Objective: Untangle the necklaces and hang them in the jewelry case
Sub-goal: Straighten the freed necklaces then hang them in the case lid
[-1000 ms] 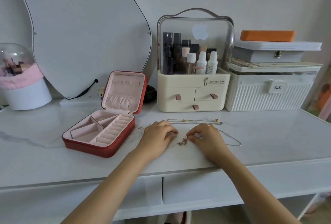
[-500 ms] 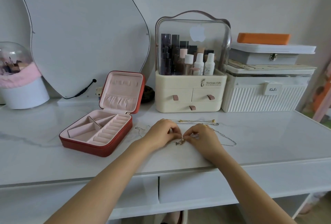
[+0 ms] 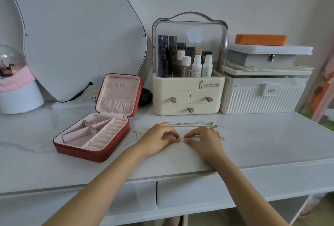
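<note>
Thin tangled necklaces (image 3: pixel 193 125) lie on the white marble tabletop (image 3: pixel 262 140) in front of the cosmetics organizer. My left hand (image 3: pixel 156 138) and my right hand (image 3: pixel 203 140) sit close together over them, fingertips pinching the chain on either side of a small round pendant (image 3: pixel 178 140). A silver chain end (image 3: pixel 137 132) trails out to the left of my left hand. The red jewelry case (image 3: pixel 94 135) stands open at the left, its pink lining and lid hooks bare.
A cream cosmetics organizer (image 3: pixel 188 97) and a white ribbed storage box (image 3: pixel 262 97) with stacked boxes stand behind. A curvy mirror (image 3: pixel 75 32) leans on the wall, with a glass-domed container (image 3: pixel 16 88) at far left. Drawers sit under the table's front edge.
My hands have drawn closer together around the pendant, and the fingertips now pinch the chain on both sides. The view has shifted slightly.
</note>
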